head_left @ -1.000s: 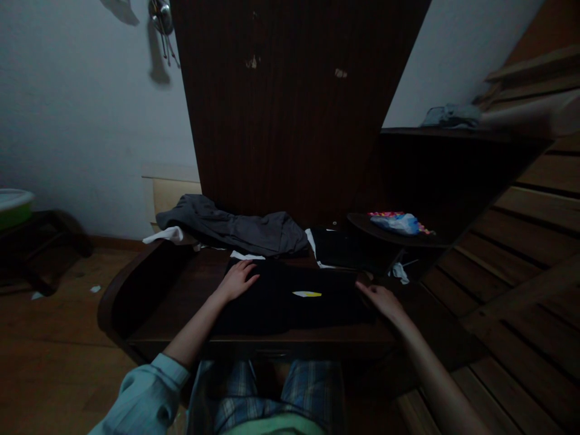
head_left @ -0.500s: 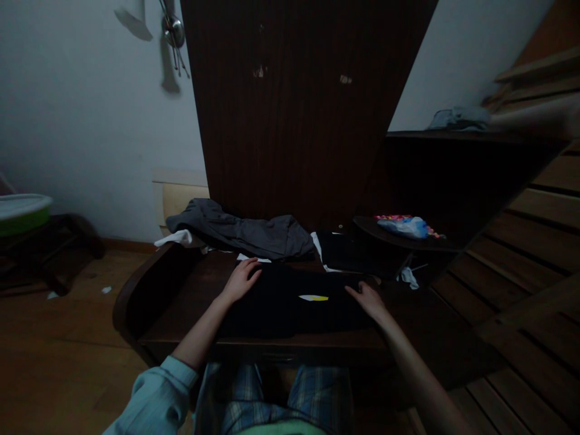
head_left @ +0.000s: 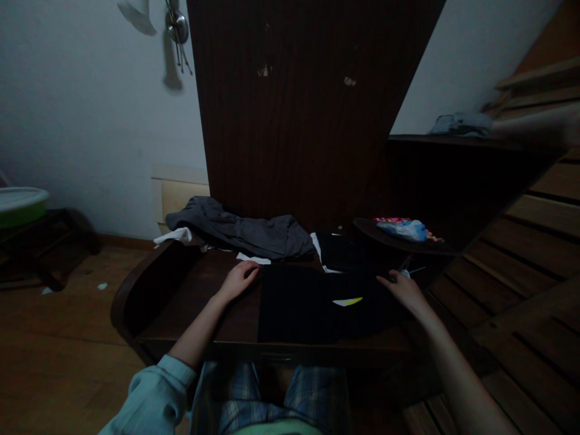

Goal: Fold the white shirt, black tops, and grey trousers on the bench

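A black folded piece of clothing (head_left: pixel 299 308) lies flat on the dark wooden cabinet top (head_left: pixel 194 302), with a small white and yellow patch (head_left: pixel 347 301) on it. At its right end, my right hand (head_left: pixel 405 291) grips the dark cloth; the fingertips are partly lost against it. My left hand (head_left: pixel 238 281) rests by the upper left corner of the clothing, fingers stretched and thumb apart, holding nothing. Just beyond its fingertips lies a white strip (head_left: pixel 252 258).
Behind lies a crumpled dark grey garment (head_left: pixel 254 232), with a white cloth (head_left: pixel 174 236) at its left. A black and white folded item (head_left: pixel 338 251) sits farther right. The corner shelf (head_left: pixel 376 232) bears a plastic bag (head_left: pixel 403 229). Wooden slats (head_left: pixel 530 241) stand at right.
The black clothing has slid to the right along with my right hand. Its left edge has come out from under my left hand, which has stayed nearly in place.
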Available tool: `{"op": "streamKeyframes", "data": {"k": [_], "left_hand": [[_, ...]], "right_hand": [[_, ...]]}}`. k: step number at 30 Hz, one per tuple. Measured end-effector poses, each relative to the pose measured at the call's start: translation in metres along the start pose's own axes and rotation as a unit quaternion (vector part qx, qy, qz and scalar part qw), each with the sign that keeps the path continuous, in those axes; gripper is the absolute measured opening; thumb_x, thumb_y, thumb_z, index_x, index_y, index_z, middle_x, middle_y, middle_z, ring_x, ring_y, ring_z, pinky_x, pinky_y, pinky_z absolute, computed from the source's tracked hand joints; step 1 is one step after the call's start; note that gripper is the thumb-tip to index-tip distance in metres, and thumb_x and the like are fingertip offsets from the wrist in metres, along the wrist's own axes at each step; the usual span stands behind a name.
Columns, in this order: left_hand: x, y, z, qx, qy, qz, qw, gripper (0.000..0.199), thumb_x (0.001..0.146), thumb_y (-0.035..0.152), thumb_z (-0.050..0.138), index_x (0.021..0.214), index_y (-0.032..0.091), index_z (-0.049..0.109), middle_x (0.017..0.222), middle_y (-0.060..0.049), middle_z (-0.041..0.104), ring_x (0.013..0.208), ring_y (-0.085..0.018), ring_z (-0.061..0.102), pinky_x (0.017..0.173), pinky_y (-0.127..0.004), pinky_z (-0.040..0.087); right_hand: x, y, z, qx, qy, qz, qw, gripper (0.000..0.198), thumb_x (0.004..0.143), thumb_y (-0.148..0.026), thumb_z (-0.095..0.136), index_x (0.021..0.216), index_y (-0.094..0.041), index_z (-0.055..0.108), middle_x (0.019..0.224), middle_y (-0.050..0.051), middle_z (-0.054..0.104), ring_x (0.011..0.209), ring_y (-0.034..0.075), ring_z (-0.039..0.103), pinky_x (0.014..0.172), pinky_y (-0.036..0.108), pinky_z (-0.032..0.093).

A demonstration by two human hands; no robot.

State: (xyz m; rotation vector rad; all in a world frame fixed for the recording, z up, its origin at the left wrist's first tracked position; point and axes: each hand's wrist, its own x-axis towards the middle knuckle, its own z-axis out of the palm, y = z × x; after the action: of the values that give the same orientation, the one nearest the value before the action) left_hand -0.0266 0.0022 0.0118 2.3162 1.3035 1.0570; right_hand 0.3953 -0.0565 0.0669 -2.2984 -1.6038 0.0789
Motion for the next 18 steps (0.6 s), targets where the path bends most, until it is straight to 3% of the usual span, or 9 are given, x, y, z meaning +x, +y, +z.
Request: {"op": "streamKeyframes", "data": {"k": [4,8,14,18], "left_hand": [[-0.001,0.000,0.006,-0.042,-0.092,0.040,0.994,0.027,0.081,0.033,0.044,0.090,0.018,0.065,0.102,-0.006,0.064,0.099,-0.018,0.056,0.091,-0.032,0.040],[-0.001,-0.001,0.009,-0.047,-0.133,0.039,0.989,0.026,0.079,0.032,0.048,0.090,0.017,0.066,0.104,-0.007,0.064,0.100,-0.019,0.055,0.091,-0.032,0.040],[0.000,-0.001,0.009,-0.059,-0.135,0.035,0.989,0.022,0.077,0.026,0.050,0.089,0.018,0.067,0.102,-0.006,0.064,0.098,-0.018,0.056,0.090,-0.032,0.040],[0.000,-0.005,0.012,-0.062,-0.131,0.008,0.989,0.020,0.075,0.021,0.048,0.082,0.016,0.066,0.094,-0.006,0.066,0.094,-0.020,0.057,0.087,-0.032,0.041]], "right_hand": [[-0.010,-0.057,-0.034,-0.069,0.005,-0.070,0.995,0.022,0.077,-0.035,0.048,0.083,-0.017,0.057,0.078,0.009,0.064,0.075,0.022,0.060,0.058,0.026,0.037],[-0.030,-0.132,-0.042,-0.092,0.004,-0.157,0.983,0.018,0.077,-0.029,0.049,0.088,-0.017,0.056,0.082,0.009,0.064,0.077,0.021,0.061,0.059,0.025,0.038],[-0.073,-0.235,0.006,-0.106,-0.072,-0.283,0.951,0.025,0.073,-0.014,0.052,0.098,-0.011,0.055,0.091,0.015,0.065,0.085,0.025,0.062,0.064,0.028,0.043],[-0.104,-0.260,0.040,-0.041,-0.104,-0.324,0.940,0.027,0.078,-0.024,0.050,0.102,-0.011,0.054,0.091,0.015,0.065,0.084,0.025,0.062,0.065,0.031,0.045]]}}
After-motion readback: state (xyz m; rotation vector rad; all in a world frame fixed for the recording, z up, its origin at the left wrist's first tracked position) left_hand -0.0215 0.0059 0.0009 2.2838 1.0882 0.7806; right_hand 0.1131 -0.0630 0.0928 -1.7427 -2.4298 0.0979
